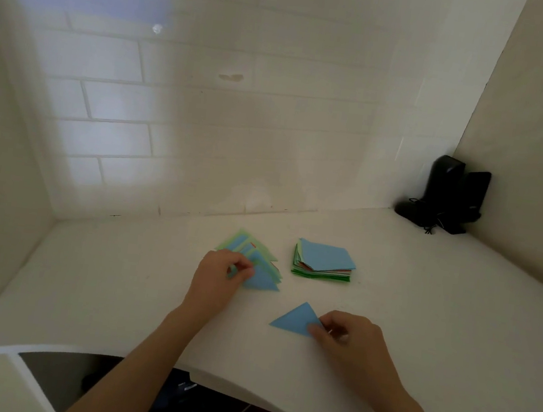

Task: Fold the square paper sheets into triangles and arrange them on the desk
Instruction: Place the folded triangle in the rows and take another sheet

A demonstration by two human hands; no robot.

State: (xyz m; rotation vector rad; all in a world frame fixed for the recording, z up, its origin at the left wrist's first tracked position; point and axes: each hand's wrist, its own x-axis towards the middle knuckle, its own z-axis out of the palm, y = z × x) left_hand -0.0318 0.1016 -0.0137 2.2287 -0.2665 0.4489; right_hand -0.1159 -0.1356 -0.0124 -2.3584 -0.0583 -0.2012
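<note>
Right hand pinching a corner of a blue paper triangle lying flat on the desk; left hand curled on the pile of triangles, beside the stack of square sheets.

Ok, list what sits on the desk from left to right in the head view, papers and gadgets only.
Pile of folded triangles → single blue triangle → stack of square sheets → black speakers in the far right corner.
</note>
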